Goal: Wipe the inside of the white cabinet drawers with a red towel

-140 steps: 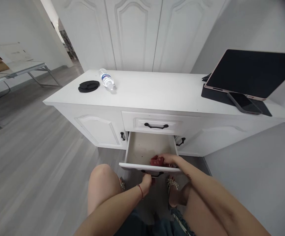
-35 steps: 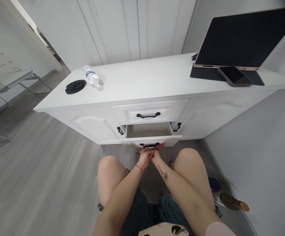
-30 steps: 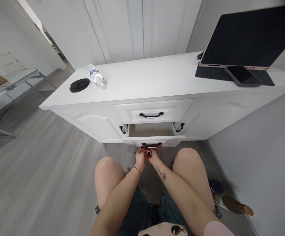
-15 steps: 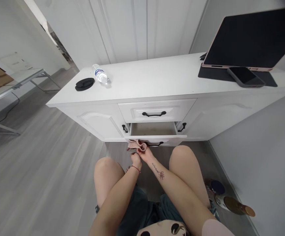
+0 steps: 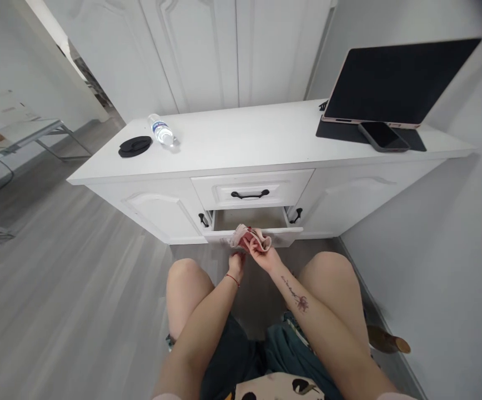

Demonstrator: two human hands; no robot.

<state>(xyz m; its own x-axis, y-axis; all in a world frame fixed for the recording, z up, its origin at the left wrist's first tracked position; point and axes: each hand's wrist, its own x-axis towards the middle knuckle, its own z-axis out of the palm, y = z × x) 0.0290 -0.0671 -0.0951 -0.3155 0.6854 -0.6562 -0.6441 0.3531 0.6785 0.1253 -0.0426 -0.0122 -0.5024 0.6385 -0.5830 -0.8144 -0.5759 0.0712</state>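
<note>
A pink cloth (image 5: 241,238) with a redder inside or trim is bunched in front of the pulled-out drawer (image 5: 261,228). My right hand (image 5: 264,255) grips it from the right, with fingers over its reddish part. Just below the cloth, my left hand (image 5: 236,265) has its fingers curled closed at the lower edge; the fingertips are partly hidden. A red string bracelet circles the left wrist. Inside the drawer only a pale bottom shows, and the cloth covers part of the drawer front.
On the white cabinet top (image 5: 224,141) are a water bottle (image 5: 162,131), a black flat object (image 5: 135,146), a dark tablet or laptop (image 5: 395,83) and a phone (image 5: 383,136). A shut drawer (image 5: 251,189) is above the pulled-out one. A brown bottle (image 5: 386,340) is by the right wall.
The cloth has moved right and slightly up, and its reddish side now shows. My right hand has shifted right with it, while my left hand has moved slightly right.
</note>
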